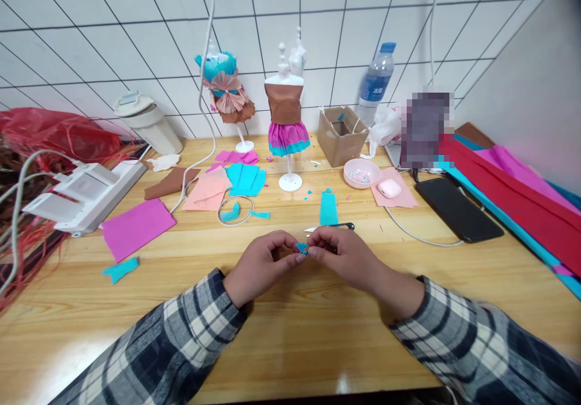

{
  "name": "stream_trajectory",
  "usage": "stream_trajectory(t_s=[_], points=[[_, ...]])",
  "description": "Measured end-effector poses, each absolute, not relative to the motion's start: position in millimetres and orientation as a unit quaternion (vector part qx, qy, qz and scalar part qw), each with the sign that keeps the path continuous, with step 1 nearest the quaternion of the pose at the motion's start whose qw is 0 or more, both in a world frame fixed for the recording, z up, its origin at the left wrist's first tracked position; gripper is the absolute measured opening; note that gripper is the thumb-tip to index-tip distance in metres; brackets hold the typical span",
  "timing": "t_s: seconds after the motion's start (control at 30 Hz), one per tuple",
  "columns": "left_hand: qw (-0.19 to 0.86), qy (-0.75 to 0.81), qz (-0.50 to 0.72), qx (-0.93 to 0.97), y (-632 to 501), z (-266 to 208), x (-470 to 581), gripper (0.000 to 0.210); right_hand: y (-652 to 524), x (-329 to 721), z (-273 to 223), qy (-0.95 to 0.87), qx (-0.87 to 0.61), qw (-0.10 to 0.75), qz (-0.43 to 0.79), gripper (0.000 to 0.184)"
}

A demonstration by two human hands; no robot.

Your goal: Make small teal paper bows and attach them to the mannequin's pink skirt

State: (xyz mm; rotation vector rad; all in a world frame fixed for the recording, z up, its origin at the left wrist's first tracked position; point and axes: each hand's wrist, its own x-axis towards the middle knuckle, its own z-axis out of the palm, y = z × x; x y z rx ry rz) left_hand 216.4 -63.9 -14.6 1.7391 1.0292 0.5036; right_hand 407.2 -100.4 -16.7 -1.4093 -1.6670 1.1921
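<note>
Between the fingertips of both hands is a small piece of turquoise crepe paper [302, 247]. My left hand [267, 263] pinches its left side, thumb and forefinger closed on it. From the other side my right hand [347, 256] pinches it too. Scissors [347, 226] lie just behind the right hand, partly covered by it. A turquoise paper strip [328, 209] rests beyond them. Farther back stands a small white dress form [290, 182] wearing a brown top [284, 103] and a magenta skirt [288, 137] with a turquoise hem.
A wire ring [219, 216], magenta paper [138, 228] and peach paper [206, 188] lie to the left. Behind are a second dressed form [227, 90], a cardboard box [340, 141] and a water bottle [376, 81]. A pink bowl [362, 178] and a phone [458, 208] sit right.
</note>
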Motion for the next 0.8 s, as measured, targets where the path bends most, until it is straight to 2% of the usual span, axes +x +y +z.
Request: stream_trajectory(t_s=[0.2, 0.37, 0.47, 0.8], points=[[0.557, 0.426, 0.24, 0.671, -62.4, -16.8, 216.2, 0.021, -102.9, 405.9, -14.5, -0.658, -0.541, 0.338, 0.401, 0.007], [0.577, 0.436, 0.258, 0.641, -61.2, -18.1, 215.9, 0.02, -110.9, 406.3, -13.1, -0.722, -0.527, 0.376, 0.246, 0.012], [0.579, 0.436, 0.259, 0.638, -61.8, -18.0, 216.5, 0.02, -114.1, 406.1, -13.2, -0.758, -0.51, 0.365, 0.18, 0.01], [0.572, 0.437, 0.248, 0.649, -64.7, -15.9, 219.8, 0.022, -113.2, 405.1, -18.7, -0.777, -0.515, 0.337, 0.132, 0.01]])
